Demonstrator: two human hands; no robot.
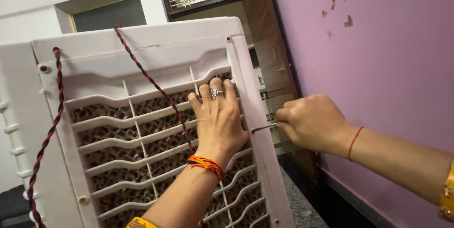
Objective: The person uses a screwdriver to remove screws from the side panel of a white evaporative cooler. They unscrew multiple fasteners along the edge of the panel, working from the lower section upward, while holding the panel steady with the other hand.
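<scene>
L hand (218,120) lies flat on the white louvred panel (142,128) of the cooler, fingers hooked over a slat near the panel's R edge, bracing it; not clamped on anything, just pressing. R hand (312,123) is closed in a fist grip on a thin metal tool (264,127), prob. a screwdriver, though the handle is hidden inside the fist. Tool sits just beside the panel's R rim at mid height, long axis roughly horizontal, tip pointing L into the rim. Progress, as a judgement: panel looks seated in the frame, screws show at top R (228,39), top L and lower L corners, so the side fixing is the 1 in hand. Twisted red-black cord (156,86) hangs across the grille
</scene>
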